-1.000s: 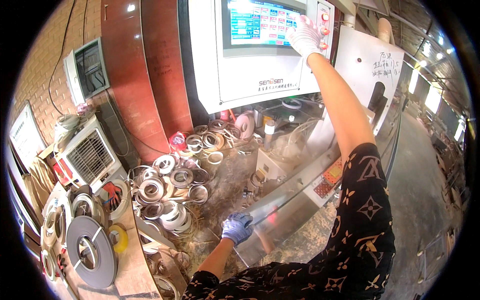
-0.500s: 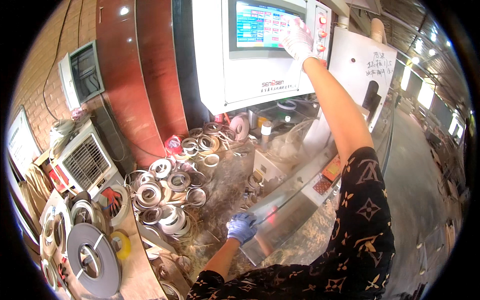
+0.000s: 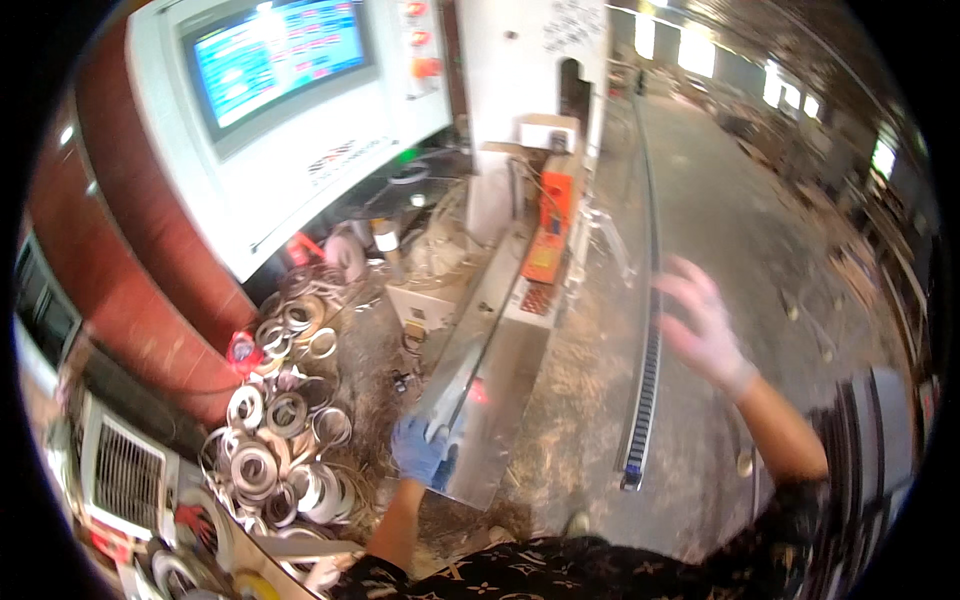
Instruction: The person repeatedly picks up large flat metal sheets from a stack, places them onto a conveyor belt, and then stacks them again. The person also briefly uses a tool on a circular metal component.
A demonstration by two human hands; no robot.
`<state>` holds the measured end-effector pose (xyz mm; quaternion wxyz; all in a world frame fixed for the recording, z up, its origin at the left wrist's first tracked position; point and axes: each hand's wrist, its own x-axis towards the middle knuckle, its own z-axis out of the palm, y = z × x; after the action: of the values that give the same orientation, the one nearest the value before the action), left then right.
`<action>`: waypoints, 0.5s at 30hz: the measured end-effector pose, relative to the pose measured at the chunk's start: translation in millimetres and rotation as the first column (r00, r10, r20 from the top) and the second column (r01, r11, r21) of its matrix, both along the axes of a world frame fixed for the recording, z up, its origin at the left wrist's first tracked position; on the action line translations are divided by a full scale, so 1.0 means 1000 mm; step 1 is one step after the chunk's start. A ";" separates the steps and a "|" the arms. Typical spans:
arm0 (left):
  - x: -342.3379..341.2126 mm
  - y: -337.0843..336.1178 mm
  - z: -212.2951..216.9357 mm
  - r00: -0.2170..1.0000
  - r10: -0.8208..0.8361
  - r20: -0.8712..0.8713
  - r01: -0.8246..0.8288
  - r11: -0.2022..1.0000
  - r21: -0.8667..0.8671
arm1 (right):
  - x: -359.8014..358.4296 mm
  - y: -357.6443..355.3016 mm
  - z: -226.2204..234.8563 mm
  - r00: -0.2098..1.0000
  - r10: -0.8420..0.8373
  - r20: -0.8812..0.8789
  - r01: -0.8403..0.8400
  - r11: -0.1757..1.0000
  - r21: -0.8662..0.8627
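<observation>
My left hand (image 3: 418, 450), in a blue glove, rests on the near end of a long metal machine bed (image 3: 505, 400), its fingers laid over the shiny surface. A slot runs lengthwise along the bed. My right hand (image 3: 700, 325), in a thin whitish glove, hangs in the air right of the bed with fingers apart and nothing in them; it is slightly blurred. At the upper left a white control cabinet (image 3: 280, 190) carries a lit touch screen (image 3: 280, 60) and several red-orange buttons (image 3: 420, 38). An orange part (image 3: 548, 235) sits along the far stretch of the bed.
Many rolls of edge strip (image 3: 290, 410) lie heaped on the floor to the left. A white air cooler (image 3: 125, 465) stands beyond them. A narrow roller track (image 3: 645, 390) runs along the floor to the right. Dark stacked boards (image 3: 870, 440) stand at the far right.
My right hand has left the touch screen and moved down and to the right. My view has swung right, while my left hand stays at the near end of the bed.
</observation>
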<state>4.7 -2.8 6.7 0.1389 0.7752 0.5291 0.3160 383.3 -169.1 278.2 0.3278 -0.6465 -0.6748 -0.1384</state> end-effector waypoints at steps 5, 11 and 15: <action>0.062 0.086 0.250 0.998 -0.001 -0.056 0.048 0.523 0.851 | 0.049 -0.135 -0.005 0.929 -0.289 -0.233 0.307 0.951 0.044; 0.057 0.127 0.487 0.665 0.732 -0.145 -0.035 0.225 0.974 | 0.044 -0.176 -0.067 0.909 -0.270 -0.319 0.298 0.954 0.041; 0.075 0.155 0.514 0.543 0.821 -0.176 -0.115 0.281 0.953 | 0.046 -0.234 -0.135 0.747 -0.327 -0.579 0.392 0.920 -0.013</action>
<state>79.9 151.9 520.8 -0.5787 0.5662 0.5225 0.2675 429.5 -403.5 143.5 0.5164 -0.7567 -0.3994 -0.0361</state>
